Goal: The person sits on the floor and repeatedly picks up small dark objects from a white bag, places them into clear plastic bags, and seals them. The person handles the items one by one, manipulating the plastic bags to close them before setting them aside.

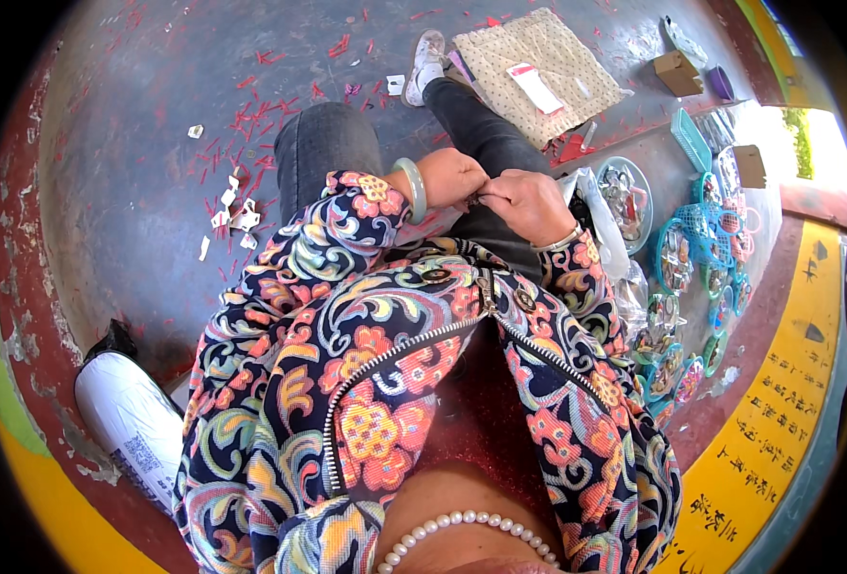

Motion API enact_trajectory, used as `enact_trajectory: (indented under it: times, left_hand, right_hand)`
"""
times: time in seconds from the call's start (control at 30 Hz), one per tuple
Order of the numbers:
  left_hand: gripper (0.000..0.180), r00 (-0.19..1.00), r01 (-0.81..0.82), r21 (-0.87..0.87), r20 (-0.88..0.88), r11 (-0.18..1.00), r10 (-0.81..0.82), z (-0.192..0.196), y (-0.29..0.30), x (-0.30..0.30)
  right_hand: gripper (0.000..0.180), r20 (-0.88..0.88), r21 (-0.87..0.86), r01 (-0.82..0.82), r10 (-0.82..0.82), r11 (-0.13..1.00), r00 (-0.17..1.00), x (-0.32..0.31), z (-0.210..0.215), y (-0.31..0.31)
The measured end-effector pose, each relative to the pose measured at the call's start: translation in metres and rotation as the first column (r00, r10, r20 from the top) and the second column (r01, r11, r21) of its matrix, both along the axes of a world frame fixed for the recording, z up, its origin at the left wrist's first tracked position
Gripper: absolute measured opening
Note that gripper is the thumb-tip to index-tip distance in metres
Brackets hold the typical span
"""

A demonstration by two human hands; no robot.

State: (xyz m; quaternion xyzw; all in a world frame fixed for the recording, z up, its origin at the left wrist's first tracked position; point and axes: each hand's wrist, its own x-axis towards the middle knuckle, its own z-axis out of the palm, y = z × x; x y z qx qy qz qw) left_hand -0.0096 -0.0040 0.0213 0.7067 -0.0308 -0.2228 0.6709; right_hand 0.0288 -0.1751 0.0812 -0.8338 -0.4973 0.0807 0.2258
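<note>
Left fingers (469, 172), right fingers (502, 190) pinched together

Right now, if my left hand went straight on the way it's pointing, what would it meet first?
Your left hand would probably meet your right hand first: their fingers are close together, though whether they already touch is unclear.
</note>
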Motion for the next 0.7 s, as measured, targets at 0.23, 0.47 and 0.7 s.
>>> enact_trajectory:
  times: [0.23,0.47,0.7]
  left_hand:
    - [0.026,0.994,0.007,0.082,0.107,0.997,-0.016,-0.011,0.005,0.007]
    - [0.028,0.978,-0.089,-0.166,-0.202,0.982,0.055,0.0,0.002,0.002]
    - [0.028,0.981,0.017,-0.236,-0.183,0.972,-0.062,0.005,0.002,0.001]
  right_hand:
    - [0.009,-0.056,0.251,0.139,-0.129,0.958,0.99,0.0,-0.006,0.002]
    - [0.008,-0.387,0.127,0.323,-0.253,0.938,0.887,0.005,-0.002,-0.002]
    - [0.008,-0.131,0.237,-0.002,0.034,0.972,0.991,0.006,0.002,0.0]
